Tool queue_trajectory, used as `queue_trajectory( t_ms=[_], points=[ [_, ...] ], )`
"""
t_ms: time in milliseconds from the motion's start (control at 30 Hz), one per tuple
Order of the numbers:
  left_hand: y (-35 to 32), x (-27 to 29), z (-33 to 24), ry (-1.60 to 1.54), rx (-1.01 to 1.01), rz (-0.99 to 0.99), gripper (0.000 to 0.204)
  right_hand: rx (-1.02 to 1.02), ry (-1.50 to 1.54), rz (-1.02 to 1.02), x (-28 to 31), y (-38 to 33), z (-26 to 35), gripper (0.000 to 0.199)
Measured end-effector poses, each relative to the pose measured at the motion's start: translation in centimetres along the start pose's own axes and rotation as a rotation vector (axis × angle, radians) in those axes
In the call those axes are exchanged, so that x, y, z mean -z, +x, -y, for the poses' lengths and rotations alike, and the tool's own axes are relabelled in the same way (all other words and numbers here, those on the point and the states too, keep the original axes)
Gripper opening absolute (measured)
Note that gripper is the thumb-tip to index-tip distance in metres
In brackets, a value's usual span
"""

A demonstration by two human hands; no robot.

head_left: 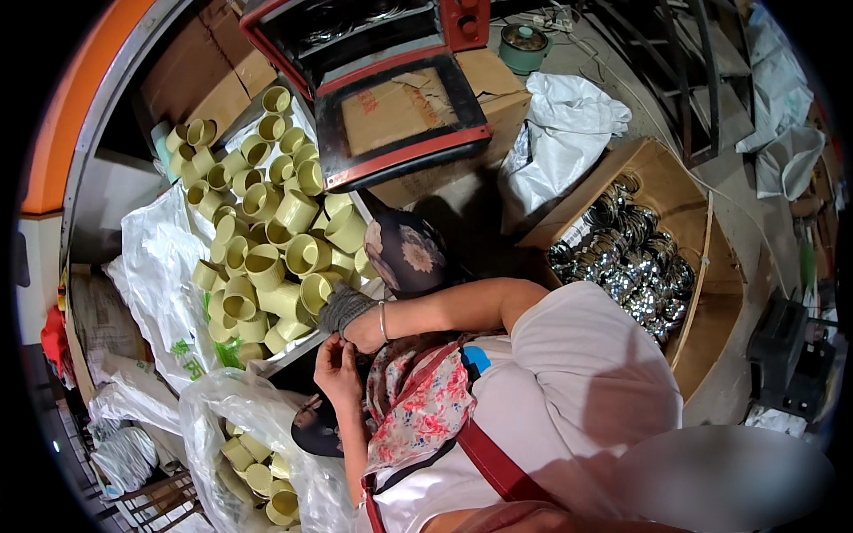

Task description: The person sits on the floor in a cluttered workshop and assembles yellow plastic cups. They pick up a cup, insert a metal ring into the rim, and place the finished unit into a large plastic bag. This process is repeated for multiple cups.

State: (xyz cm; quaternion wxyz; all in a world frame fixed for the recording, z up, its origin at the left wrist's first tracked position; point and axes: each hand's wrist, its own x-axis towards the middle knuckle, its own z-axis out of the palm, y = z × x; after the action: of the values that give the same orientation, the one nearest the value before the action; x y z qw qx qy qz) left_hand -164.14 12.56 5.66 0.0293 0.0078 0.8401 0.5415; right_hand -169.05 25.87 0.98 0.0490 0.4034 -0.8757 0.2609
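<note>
Counter (pixel 298 352) heaped with yellow-green cups (pixel 298 210); both hands at its near edge.
From my remote station I view, well apart from that edge, a cardboard carton (pixel 715 302) of shiny metal rings (pixel 626 258). A red oven (pixel 378 80), door lowered, stands by the counter's right-hand near corner. The right hand (pixel 357 327) has a grey knitted glove (pixel 342 306) over its fingers, just beside the nearest cups; the fabric conceals this grip, so I cannot tell whether it is apart or together. The bare left hand (pixel 338 369) meets it from below; I cannot tell whether its grip is clamped on the glove. A silvery bracelet (pixel 382 320) encircles the right wrist.
</note>
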Motion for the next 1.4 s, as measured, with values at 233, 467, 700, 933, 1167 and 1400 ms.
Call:
queue_trajectory(
  t_ms=[233,467,700,933,1167,1400],
  points=[
    [-2.3,-1.6,-4.1,-0.146,0.102,0.233,0.015,-0.038,0.342,0.362,-0.5,1.3,-0.7,0.025],
    [-1.4,-2.1,-3.1,0.041,-0.152,-0.091,0.021,-0.393,0.813,-0.077,-0.7,2.7,0.3,0.027],
    [-1.8,-1.1,-0.9,-0.040,-0.090,-0.035,0.015,-0.549,1.267,-0.307,-1.9,3.5,0.4,0.030],
    [-2.6,-0.9,-2.2,-0.153,-0.044,-0.021,0.016,-0.574,1.418,-0.419,-3.0,5.5,0.5,0.033],
    [-2.1,0.3,-1.9,-0.144,-0.008,0.105,0.010,-0.622,2.643,-0.228,-5.5,3.7,-1.0,0.035],
    [-3.3,1.2,-2.9,-0.018,-0.007,0.218,0.009,-0.195,0.725,-0.258,-1.1,5.2,1.7,0.057]
  ],
)
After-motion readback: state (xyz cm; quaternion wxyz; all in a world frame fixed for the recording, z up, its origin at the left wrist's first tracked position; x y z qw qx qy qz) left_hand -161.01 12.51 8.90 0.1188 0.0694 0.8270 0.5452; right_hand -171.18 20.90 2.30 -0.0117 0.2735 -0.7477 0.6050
